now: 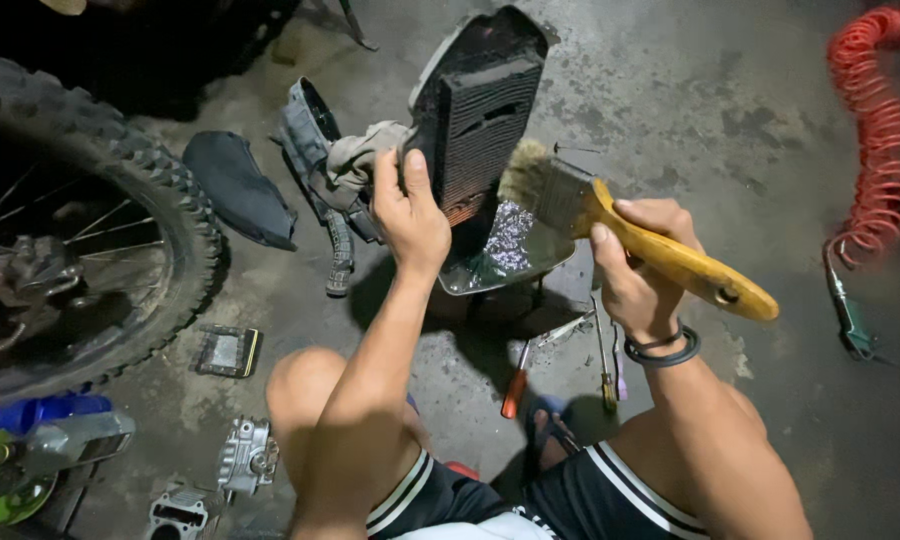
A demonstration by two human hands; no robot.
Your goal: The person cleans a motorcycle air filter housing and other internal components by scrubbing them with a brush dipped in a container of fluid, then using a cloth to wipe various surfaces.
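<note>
Risk first: a slip of the air filter [480, 120] out of the left hand [410, 215] — likely if the brush stroke pushes hard against a grip that sits only on one edge. Could drop into the metal pan [530, 262] of shiny liquid below, or onto the concrete floor [730, 120]. Splashing from wet bristles also possible, judging by the pan directly beneath.

Left hand fingers [402, 170] curled tight around the filter's left edge, thumb and forefinger up along the frame, a grey rag [355, 160] bunched just behind. Filter held upright, tilted slightly, above the pan.

Right hand [638, 270] wrapped closed on the yellow handle of the paintbrush [610, 215] — bristles touching the filter's lower right face. Screwdrivers [515, 385] on the floor near the knees; motorcycle wheel [80, 230] at the left.
</note>
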